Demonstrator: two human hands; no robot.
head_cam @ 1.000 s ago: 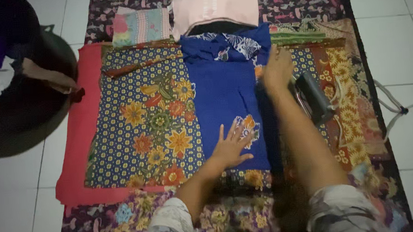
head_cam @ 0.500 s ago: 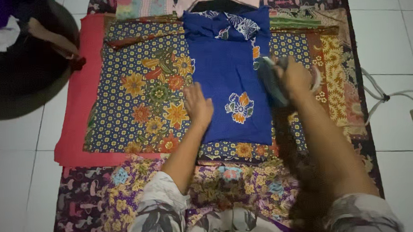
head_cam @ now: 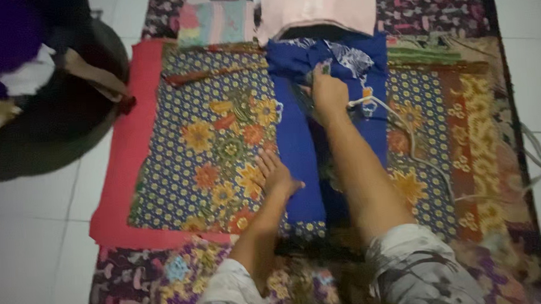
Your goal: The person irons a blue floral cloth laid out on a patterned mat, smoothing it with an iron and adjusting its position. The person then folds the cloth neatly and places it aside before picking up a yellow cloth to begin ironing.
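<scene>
A folded blue garment (head_cam: 294, 151) with white flower print lies on a blue-and-yellow floral cloth (head_cam: 216, 142). My right hand (head_cam: 327, 93) is stretched out over the garment's far end, closed around the handle of a dark clothes iron (head_cam: 304, 100), mostly hidden under the hand. A white cord (head_cam: 414, 147) trails from it to the right. My left hand (head_cam: 275, 176) lies flat with fingers spread on the garment's near left edge, pressing it down.
A red cloth (head_cam: 118, 175) lies under the floral one, on a dark patterned mat (head_cam: 137, 282). Folded pink (head_cam: 319, 9) and pastel (head_cam: 215, 22) clothes sit at the far end. A dark round basket of laundry (head_cam: 47, 106) stands left on white floor tiles.
My right hand has carried the iron from the garment's right side up to its far end. My left hand slid nearer, to the lower left edge. The view shifted right.
</scene>
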